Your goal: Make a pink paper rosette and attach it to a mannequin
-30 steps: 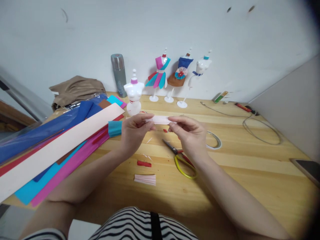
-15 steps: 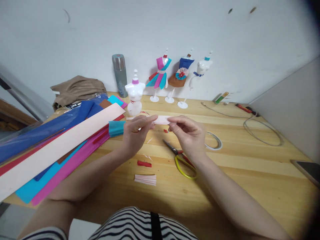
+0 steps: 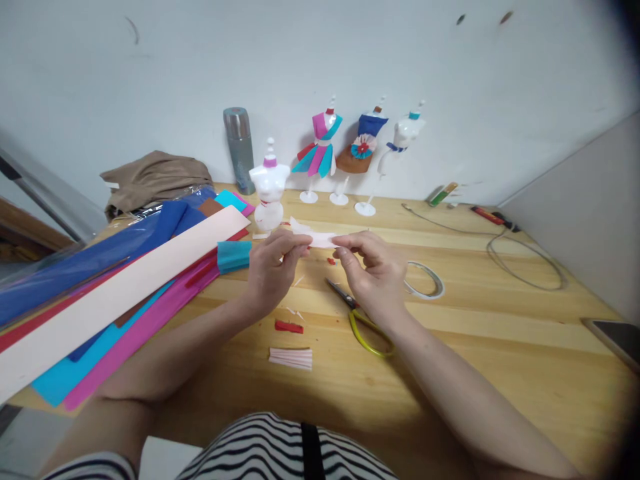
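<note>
Place: small craft workspace, doll-scale dressmaking; whether in home or workshop, cannot tell. Evidence: wooden table [image 3: 493, 363] against plain white wall [image 3: 200, 60], pale panel [image 3: 590, 207] along right edge. Four small white dress forms [image 3: 323, 145] near far edge, two in coloured outfits. Long coloured fabric strips [image 3: 125, 293] heaped along left edge. Scissors [image 3: 354, 305] mid-table. Pleated pink piece [image 3: 290, 359] toward near edge. Everyday items too: steel-topped flask [image 3: 239, 152] at far edge, cable [image 3: 450, 229] near far right corner.
</note>
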{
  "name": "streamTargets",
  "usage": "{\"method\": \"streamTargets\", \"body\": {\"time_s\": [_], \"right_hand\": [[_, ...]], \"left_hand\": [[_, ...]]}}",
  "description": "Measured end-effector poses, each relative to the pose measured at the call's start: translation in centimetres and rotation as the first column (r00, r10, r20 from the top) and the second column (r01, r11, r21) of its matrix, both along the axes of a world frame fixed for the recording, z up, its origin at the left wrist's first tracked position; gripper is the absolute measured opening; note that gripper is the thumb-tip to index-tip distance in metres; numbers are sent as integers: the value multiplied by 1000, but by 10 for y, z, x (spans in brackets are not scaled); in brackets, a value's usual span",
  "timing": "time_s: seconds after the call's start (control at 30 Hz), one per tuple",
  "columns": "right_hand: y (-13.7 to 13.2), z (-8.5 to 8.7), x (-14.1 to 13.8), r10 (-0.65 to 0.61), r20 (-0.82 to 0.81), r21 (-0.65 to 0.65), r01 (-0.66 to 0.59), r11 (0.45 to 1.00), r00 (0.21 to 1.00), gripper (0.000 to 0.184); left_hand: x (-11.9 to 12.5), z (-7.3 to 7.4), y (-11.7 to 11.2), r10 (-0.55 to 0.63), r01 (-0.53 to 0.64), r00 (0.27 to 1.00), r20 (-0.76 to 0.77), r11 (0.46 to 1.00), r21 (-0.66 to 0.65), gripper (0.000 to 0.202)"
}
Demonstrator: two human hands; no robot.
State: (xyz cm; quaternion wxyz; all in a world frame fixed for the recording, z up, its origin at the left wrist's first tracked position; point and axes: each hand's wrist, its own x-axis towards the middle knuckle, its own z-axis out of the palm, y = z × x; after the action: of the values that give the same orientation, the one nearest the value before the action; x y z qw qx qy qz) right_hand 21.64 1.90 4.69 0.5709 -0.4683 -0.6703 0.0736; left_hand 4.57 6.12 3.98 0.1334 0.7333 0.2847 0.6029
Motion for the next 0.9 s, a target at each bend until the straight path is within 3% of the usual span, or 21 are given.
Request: {"method": "streamTargets", "body": {"time_s": [0.3, 0.5, 0.7, 0.9], "right_hand": [[4, -5, 1, 37, -149, -103, -53, 993, 988, 10], [4, -3, 2, 20, -110, -74, -28, 997, 994, 9], [4, -1, 5, 130, -132, -117, -146, 982, 983, 12], [3, 1, 3, 31, 0, -54, -31, 998, 1000, 12]], "left_hand": [[0, 4, -3, 58, -51, 997, -46, 987, 150, 18], [0, 5, -3, 52, -42, 996, -67, 990, 138, 17], [1, 4, -4, 45, -40, 998, -48, 993, 107, 19], [1, 3, -4, 42, -35, 998, -53, 992, 120, 19]]}}
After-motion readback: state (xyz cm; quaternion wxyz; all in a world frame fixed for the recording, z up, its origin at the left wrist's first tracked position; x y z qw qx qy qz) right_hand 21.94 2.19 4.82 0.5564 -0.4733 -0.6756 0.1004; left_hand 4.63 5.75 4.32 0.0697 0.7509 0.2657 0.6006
